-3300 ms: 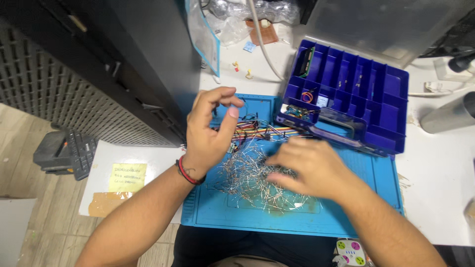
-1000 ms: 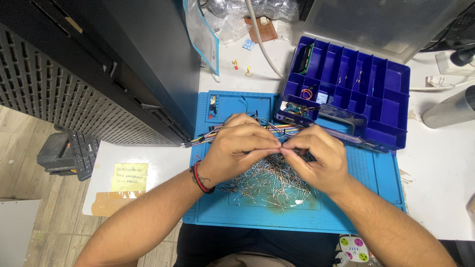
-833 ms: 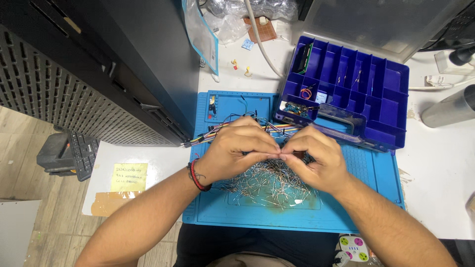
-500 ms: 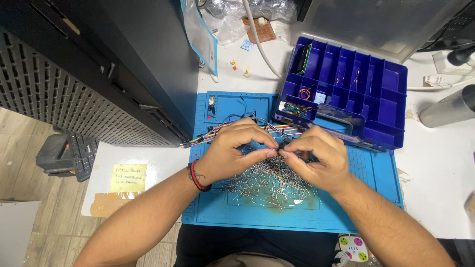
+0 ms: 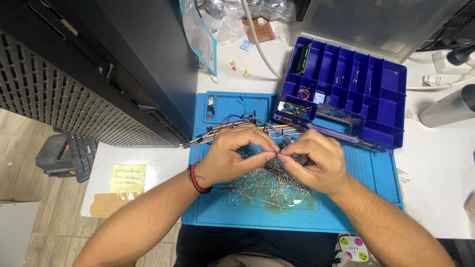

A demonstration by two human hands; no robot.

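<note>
Nearest, a white power strip [image 5: 350, 248] at the worktop's [image 5: 435, 178] front edge. Above it, a blue mat [image 5: 376, 188] under a heap of thin metal leads [image 5: 269, 183]. Over the heap, left hand [image 5: 231, 155] and right hand [image 5: 312, 160] met fingertip to fingertip, pinched together on something too small to make out, possibly one lead. Much as half a second before; three seconds back, hands apart, left raised, right flat on the heap. Just beyond the knuckles, coloured jumper wires [image 5: 232, 124] across the mat. Farther right, a blue compartment box [image 5: 366, 81], open, few small parts inside. Left, a dark cabinet [image 5: 123, 64]; below it a yellow note [image 5: 127, 178] on a white board, a wooden floor [image 5: 29, 232] beneath. At the far edge, plastic bags [image 5: 237, 15] and a grey cylinder [image 5: 448, 106].
</note>
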